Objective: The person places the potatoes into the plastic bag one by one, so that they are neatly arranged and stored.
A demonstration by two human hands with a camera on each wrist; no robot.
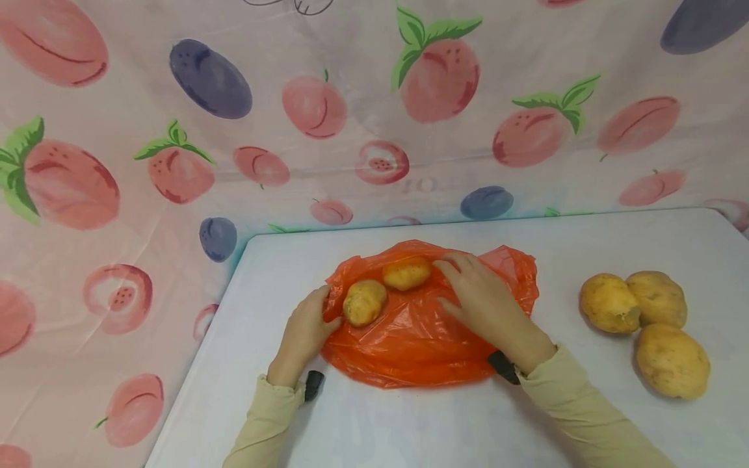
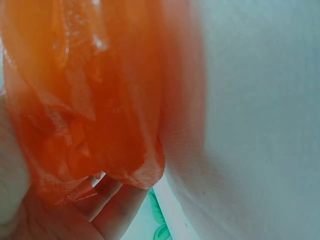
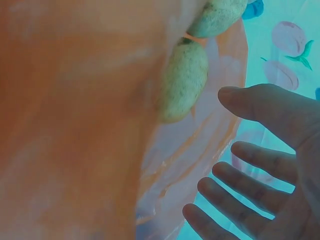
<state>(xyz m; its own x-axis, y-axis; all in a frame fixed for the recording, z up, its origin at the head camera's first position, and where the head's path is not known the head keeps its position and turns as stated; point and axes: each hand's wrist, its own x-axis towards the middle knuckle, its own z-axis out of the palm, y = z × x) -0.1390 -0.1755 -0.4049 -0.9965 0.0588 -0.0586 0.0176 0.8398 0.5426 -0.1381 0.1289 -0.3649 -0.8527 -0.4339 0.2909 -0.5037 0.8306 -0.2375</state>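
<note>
An orange plastic bag [image 1: 409, 318] lies spread on the table, with two potatoes, one round [image 1: 365, 303] and one oblong [image 1: 406, 273], on it near its left and back. At the bag's left edge my left hand [image 1: 304, 331] holds the film between thumb and fingers; in the left wrist view the bag [image 2: 115, 110] hides part of the fingers [image 2: 120, 212]. My right hand [image 1: 480, 296] hovers over the bag's right half, beside the oblong potato. Its fingers [image 3: 250, 195] are spread and hold nothing in the right wrist view, apart from the potato [image 3: 185, 82].
Three more potatoes sit grouped at the right of the white table [image 1: 409, 429]: two touching at the back [image 1: 608, 302] and one in front [image 1: 673, 361]. A fruit-print cloth [image 1: 351, 65] hangs behind the table and along its left side.
</note>
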